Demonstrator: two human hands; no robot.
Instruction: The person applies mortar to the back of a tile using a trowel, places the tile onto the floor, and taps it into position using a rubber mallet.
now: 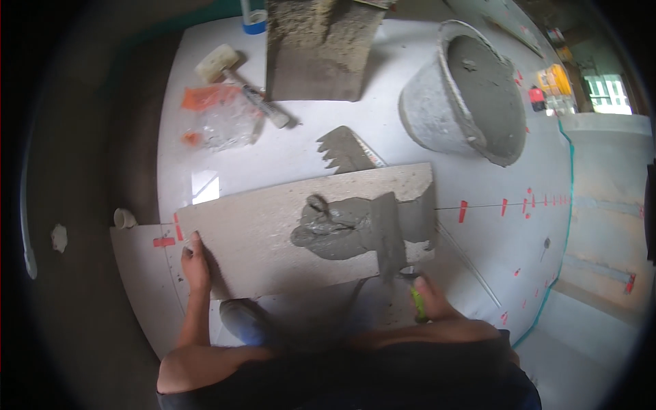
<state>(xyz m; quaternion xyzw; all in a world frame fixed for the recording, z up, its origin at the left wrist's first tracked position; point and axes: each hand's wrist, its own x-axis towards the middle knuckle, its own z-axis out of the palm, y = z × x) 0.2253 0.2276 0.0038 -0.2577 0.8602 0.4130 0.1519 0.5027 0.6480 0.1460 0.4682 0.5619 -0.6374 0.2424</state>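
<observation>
Spreading mortar looks to be the step in hand! On the left, the left hand grips the end of the tile, thumb along the edge; the other fingers are mostly hidden, so can't tell whether they're spread or pressed together. The tile lies crosswise before the person, over the white floor, pale, faintly ridged, bare across its left part. Moving right, here's the mortar: grey, wet, lumpy at its left end, smoother toward the right. Across it goes the trowel, blade coated grey, and the right hand has its fingers curled round the green handle. Next move, I'd judge, calls for a flat blade pushing mortar leftward, with the left hand bracing firmly.
</observation>
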